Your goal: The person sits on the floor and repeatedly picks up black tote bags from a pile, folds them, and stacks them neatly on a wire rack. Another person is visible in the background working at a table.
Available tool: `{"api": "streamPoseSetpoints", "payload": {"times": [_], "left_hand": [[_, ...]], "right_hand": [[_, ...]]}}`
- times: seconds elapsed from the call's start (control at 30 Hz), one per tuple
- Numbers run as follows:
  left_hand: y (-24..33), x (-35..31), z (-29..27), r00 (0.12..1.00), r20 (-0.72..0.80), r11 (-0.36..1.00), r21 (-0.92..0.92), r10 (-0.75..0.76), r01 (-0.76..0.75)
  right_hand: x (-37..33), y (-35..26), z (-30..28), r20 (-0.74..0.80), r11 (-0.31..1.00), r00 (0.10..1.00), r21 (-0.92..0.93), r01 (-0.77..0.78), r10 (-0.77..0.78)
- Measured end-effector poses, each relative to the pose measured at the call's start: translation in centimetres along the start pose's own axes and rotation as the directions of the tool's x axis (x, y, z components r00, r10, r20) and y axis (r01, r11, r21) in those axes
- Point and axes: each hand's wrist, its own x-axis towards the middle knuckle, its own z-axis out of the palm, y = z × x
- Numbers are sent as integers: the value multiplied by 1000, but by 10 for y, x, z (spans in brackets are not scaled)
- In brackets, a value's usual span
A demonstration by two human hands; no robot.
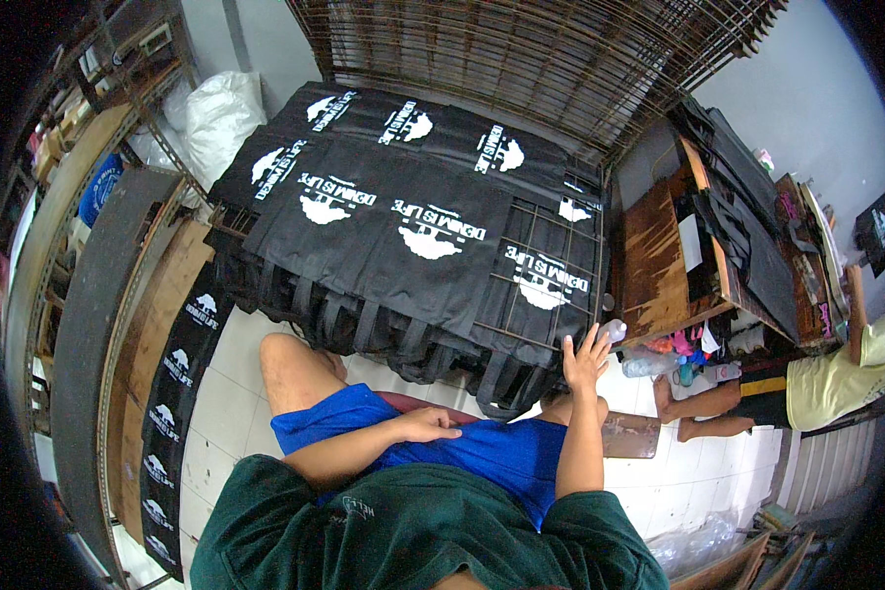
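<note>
Black bag stack [364, 258] | long axis crosswise, handles [365, 324] nearward | right grip [585, 368] splayed, contact unclear | left grip [425, 426] slack

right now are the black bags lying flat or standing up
Lying flat: the black bags show their white prints upward, and straps hang along the near side.

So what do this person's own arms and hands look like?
Dark green short sleeves end around the elbows, leaving the forearms uncovered. The left hand and right hand are both bare, without gloves.
</note>
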Motion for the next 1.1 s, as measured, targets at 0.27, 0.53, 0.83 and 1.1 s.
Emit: {"api": "streamPoseSetpoints", "payload": {"times": [0.27, 0.53, 0.83, 1.1], "left_hand": [[-52, 30, 23, 964, -97, 963, -84, 249, -257], [-18, 14, 8, 998, 29, 994, -92, 56, -53], [-33, 17, 15, 996, -15, 981, -174, 84, -86], [-27, 11, 13, 997, 16, 951, -300, -80, 81]], "right_hand": [[0, 0, 1, -17, 999, 1000, 30, 21, -21], [4, 6, -3, 67, 990, 997, 134, -39, 30], [1, 14, -100, -360, 496, 927, 789, 362, -103], [75, 98, -283, -406, -136, 885, 887, 442, 227]]}}
